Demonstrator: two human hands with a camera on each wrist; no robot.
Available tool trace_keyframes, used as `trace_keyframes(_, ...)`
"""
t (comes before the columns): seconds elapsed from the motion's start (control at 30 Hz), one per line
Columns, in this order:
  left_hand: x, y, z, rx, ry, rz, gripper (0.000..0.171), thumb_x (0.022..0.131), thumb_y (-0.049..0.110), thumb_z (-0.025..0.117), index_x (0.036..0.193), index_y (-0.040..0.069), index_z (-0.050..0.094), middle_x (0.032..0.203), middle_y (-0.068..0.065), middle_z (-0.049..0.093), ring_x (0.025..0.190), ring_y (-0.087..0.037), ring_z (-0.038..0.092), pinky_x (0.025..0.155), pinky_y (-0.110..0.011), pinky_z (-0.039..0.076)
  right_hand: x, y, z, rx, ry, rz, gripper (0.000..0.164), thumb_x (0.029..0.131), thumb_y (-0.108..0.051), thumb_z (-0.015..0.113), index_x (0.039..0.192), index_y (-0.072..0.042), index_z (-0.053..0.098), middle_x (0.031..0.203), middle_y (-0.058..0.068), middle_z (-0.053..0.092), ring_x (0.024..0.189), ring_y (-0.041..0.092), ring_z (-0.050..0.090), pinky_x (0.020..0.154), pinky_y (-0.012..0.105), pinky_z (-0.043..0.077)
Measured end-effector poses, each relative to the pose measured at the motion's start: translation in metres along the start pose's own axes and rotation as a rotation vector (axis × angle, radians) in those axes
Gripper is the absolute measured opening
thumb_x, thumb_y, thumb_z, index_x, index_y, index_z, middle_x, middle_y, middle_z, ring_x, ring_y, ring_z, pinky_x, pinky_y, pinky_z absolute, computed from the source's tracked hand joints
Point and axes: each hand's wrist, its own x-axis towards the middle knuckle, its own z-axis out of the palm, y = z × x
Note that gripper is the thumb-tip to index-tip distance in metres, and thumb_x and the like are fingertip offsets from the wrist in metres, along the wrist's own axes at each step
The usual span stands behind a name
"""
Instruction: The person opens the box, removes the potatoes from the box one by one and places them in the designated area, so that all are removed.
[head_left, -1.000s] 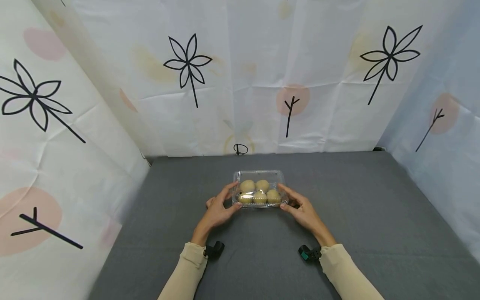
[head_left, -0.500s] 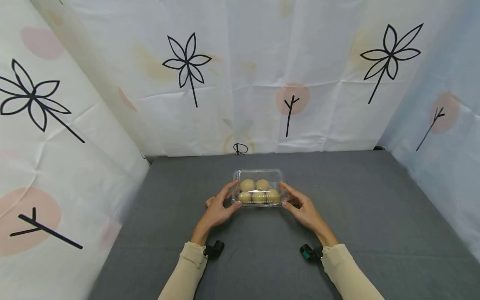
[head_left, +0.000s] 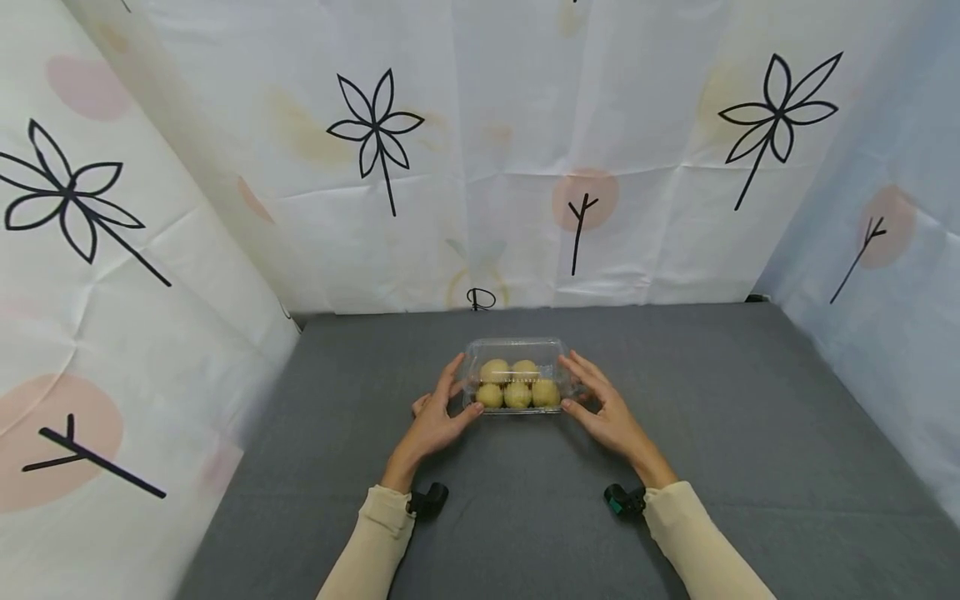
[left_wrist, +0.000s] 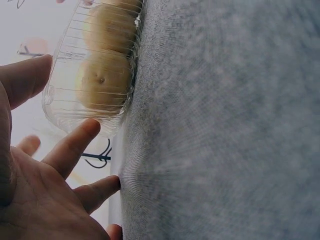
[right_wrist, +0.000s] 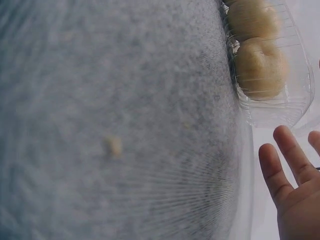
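A clear plastic box (head_left: 512, 351) stands on the grey table in the head view, its lid down. Several round, pale-yellow, fruit-like things (head_left: 517, 394) lie inside; one (left_wrist: 104, 80) shows a small dark spot in the left wrist view. At the box's left end is my left hand (head_left: 435, 423), fingers spread and mostly straight; a fingertip (left_wrist: 90, 127) reaches the box's end wall. My right hand (head_left: 611, 423) is beside the right end. Its fingers (right_wrist: 289, 145) look straight and just apart from the box in the right wrist view.
Grey cloth covers the table (head_left: 517, 533). Behind it hangs a white patterned curtain (head_left: 480, 167), with more curtain at left and right. A small pale crumb (right_wrist: 114, 146) lies on the cloth in the right wrist view.
Fingers of both hands have loosened and spread away from the box's ends. The right hand has shifted slightly to the right. The box has hardly moved.
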Motion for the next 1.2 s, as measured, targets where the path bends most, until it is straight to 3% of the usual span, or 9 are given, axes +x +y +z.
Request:
trace_keyframes(0.17, 0.000, 0.000, 0.000, -0.011, -0.010, -0.031, 0.086, 0.098, 0.038, 0.069, 0.164, 0.027, 0.014, 0.155, -0.011, 0.052, 0.155, -0.035, 0.027, 0.112, -0.063, 0.005, 0.005, -0.001, 0.000, 0.005, 0.013, -0.014, 0.067, 0.097, -0.003, 0.067, 0.158, -0.009, 0.039, 0.166, 0.023, 0.025, 0.130, 0.038, 0.049, 0.092, 0.059, 0.047)
trace_keyframes(0.47, 0.002, 0.001, -0.003, 0.017, -0.065, -0.025, 0.069, 0.101, 0.039, 0.065, 0.158, 0.023, 0.031, 0.158, -0.008, 0.049, 0.150, -0.034, 0.038, 0.109, -0.061, 0.006, 0.017, -0.005, -0.004, -0.005, 0.044, -0.003, 0.070, 0.096, -0.005, 0.068, 0.159, -0.012, 0.038, 0.162, 0.018, 0.037, 0.130, 0.036, 0.048, 0.092, 0.061, 0.045)
trace_keyframes(0.6, 0.001, -0.001, -0.005, 0.026, -0.090, -0.023, 0.068, 0.101, 0.042, 0.063, 0.159, 0.025, 0.032, 0.159, -0.006, 0.047, 0.148, -0.031, 0.043, 0.108, -0.059, 0.009, 0.022, -0.008, -0.007, 0.002, 0.044, 0.021, 0.073, 0.096, -0.007, 0.069, 0.160, -0.015, 0.036, 0.158, 0.016, 0.041, 0.125, 0.035, 0.049, 0.093, 0.062, 0.044)
trace_keyframes(0.8, 0.001, -0.005, -0.009, 0.056, -0.114, -0.028, 0.070, 0.100, 0.047, 0.063, 0.161, 0.033, 0.030, 0.155, 0.000, 0.052, 0.149, -0.027, 0.041, 0.105, -0.057, 0.013, 0.029, -0.009, -0.011, 0.019, 0.033, 0.044, 0.079, 0.095, -0.009, 0.071, 0.162, -0.023, 0.030, 0.162, 0.016, 0.037, 0.130, 0.043, 0.049, 0.096, 0.064, 0.042)
trace_keyframes(0.9, 0.002, -0.006, -0.009, 0.070, -0.116, -0.036, 0.070, 0.100, 0.049, 0.062, 0.161, 0.038, 0.028, 0.153, 0.002, 0.054, 0.150, -0.026, 0.038, 0.103, -0.056, 0.014, 0.032, -0.028, -0.015, 0.030, 0.030, 0.055, 0.080, 0.094, -0.003, 0.071, 0.162, -0.011, 0.030, 0.162, 0.022, 0.034, 0.131, 0.050, 0.047, 0.097, 0.068, 0.041)
trace_keyframes(1.03, 0.003, -0.006, -0.010, 0.070, -0.113, -0.038, 0.071, 0.100, 0.049, 0.062, 0.161, 0.039, 0.028, 0.152, 0.003, 0.055, 0.151, -0.026, 0.036, 0.103, -0.055, 0.014, 0.038, -0.035, -0.017, 0.027, 0.038, 0.074, 0.079, 0.092, 0.001, 0.072, 0.159, -0.001, 0.030, 0.162, 0.025, 0.033, 0.131, 0.054, 0.046, 0.099, 0.070, 0.039)
trace_keyframes(1.2, 0.002, -0.006, -0.010, 0.062, -0.116, -0.035, 0.071, 0.100, 0.047, 0.063, 0.161, 0.037, 0.028, 0.150, 0.006, 0.057, 0.153, -0.025, 0.033, 0.101, -0.053, 0.015, 0.047, -0.007, -0.016, 0.015, 0.039, 0.091, 0.084, 0.092, -0.008, 0.075, 0.162, -0.015, 0.028, 0.161, 0.021, 0.036, 0.132, 0.048, 0.047, 0.100, 0.066, 0.041)
